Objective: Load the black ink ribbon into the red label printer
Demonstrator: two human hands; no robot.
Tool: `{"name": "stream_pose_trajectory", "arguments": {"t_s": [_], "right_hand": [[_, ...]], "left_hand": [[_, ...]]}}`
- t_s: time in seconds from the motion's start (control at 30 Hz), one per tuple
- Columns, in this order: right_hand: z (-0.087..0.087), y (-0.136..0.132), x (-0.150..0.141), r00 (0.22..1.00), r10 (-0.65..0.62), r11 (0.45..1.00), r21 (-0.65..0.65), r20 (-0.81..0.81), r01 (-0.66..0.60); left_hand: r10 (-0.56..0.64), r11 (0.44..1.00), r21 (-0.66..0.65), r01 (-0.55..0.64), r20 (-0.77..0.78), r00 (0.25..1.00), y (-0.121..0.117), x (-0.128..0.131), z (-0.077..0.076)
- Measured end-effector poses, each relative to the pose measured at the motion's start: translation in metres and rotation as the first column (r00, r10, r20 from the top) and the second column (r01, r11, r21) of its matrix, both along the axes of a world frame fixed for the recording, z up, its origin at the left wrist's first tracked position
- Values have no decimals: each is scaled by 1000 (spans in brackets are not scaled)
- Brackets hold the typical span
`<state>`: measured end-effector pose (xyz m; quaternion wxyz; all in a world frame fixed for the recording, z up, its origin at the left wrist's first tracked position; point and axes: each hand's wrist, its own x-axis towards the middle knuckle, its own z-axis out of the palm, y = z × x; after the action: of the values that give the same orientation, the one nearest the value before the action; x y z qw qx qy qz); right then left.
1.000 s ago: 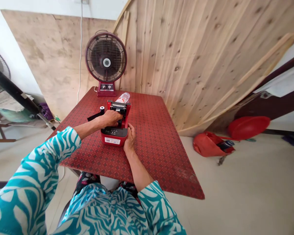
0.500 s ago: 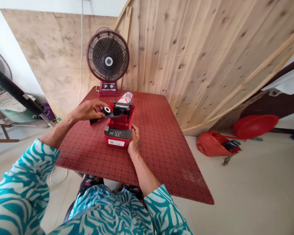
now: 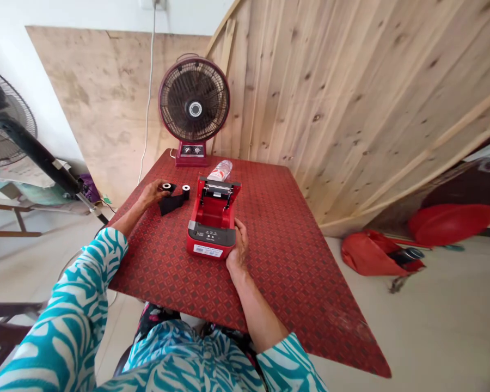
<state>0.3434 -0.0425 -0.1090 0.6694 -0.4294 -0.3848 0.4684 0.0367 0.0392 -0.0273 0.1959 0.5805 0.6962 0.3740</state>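
A small red and black label printer (image 3: 210, 237) sits on the table with its lid (image 3: 218, 188) raised and its red inner bay showing. My right hand (image 3: 238, 245) is wrapped round the printer's right side. To the left of it, my left hand (image 3: 152, 194) has its fingers closed on a black ribbon roll (image 3: 167, 187) with a white core. A loose black strip (image 3: 171, 204) hangs between this roll and a second black roll (image 3: 186, 191), also white-cored, by the printer's left side. Whether the rolls rest on the table is hard to tell.
Behind the printer, a clear plastic bottle (image 3: 221, 170) lies on the red patterned table (image 3: 286, 261). A maroon fan (image 3: 194, 109) stands at the back edge by the wooden wall. A pedestal fan (image 3: 44, 158) is at left. On the floor at right lies an orange-red bag (image 3: 363, 253).
My left hand has carried the ribbon rolls left, away from the printer's bay, and lowered them towards the table. My right hand stays on the printer. The camera view has shifted slightly.
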Motion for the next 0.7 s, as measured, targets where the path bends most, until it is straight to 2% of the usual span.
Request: {"name": "stream_pose_trajectory", "arguments": {"t_s": [0.07, 0.13, 0.3, 0.4, 0.53, 0.6, 0.7], "right_hand": [[4, -1, -1, 1000, -11, 999, -53, -21, 10], [7, -2, -1, 999, -12, 997, -79, -32, 9], [10, -3, -2, 999, -8, 996, -91, -45, 4], [11, -2, -1, 999, -25, 996, -89, -22, 23], [12, -2, -1, 999, -34, 997, -75, 15, 35], [12, -2, -1, 999, -31, 997, -68, 30, 33], [12, -4, -1, 999, -17, 998, -54, 40, 19]], "left_hand": [[-5, 1000, -28, 5, -22, 1000, 0, -1, -6], [-11, 1000, -25, 10, -39, 999, 0, -3, -4], [-99, 990, 78, 118, -220, 970, 6, 8, 18], [-170, 984, -15, 177, -373, 912, 12, 28, 30], [-252, 968, -150, 203, -580, 774, 18, 60, 38], [-274, 962, -187, 201, -625, 731, 20, 71, 39], [-296, 954, -228, 193, -636, 712, 20, 79, 42]]}}
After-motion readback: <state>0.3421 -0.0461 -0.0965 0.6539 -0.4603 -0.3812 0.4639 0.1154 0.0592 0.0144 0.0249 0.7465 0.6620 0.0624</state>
